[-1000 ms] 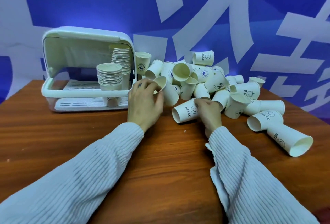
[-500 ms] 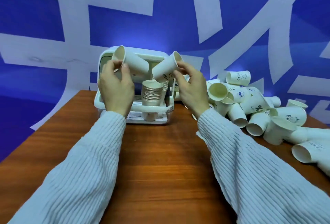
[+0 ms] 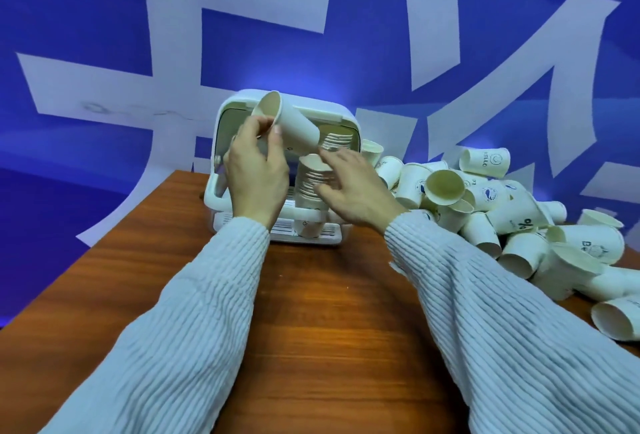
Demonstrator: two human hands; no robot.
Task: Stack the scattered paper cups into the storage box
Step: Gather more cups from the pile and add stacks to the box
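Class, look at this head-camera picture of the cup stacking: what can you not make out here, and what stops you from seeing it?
- Front stack in the storage box: cup count, partly behind the right hand.
- Rear stack: lower cups, hidden by the tilted cup in the left hand.
- Pile: cut off by the right edge.
- Cup prints: mostly too small.

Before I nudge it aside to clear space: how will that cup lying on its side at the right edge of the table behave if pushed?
The cup lies on its side, so it would likely roll, curving because it tapers. It looks like thin paper, probably light and easily dented. It sits near the table edge, so it may drop off.
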